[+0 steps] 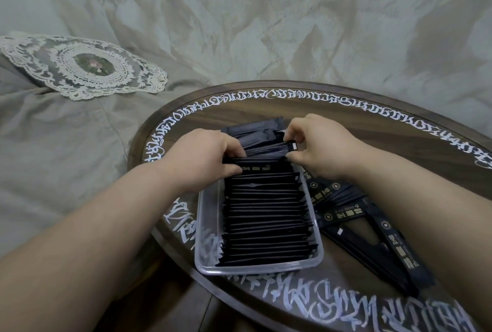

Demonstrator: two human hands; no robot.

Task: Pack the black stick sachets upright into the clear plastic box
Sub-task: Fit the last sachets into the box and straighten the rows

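A clear plastic box [206,235] sits on the round table, holding a tight row of several black stick sachets [266,214] standing on edge. At the box's far end, my left hand [205,156] grips the left ends of a bundle of black sachets [266,149]. My right hand [316,145] pinches the bundle's right ends, thumb below and fingers above. The bundle lies crosswise over the far end of the box. More loose sachets [255,129] lie just beyond the hands.
Several loose black sachets with gold print [372,235] lie spread on the table right of the box. The dark round wooden table [372,129] has white script around its rim. Grey fabric and a lace doily [87,65] lie to the left.
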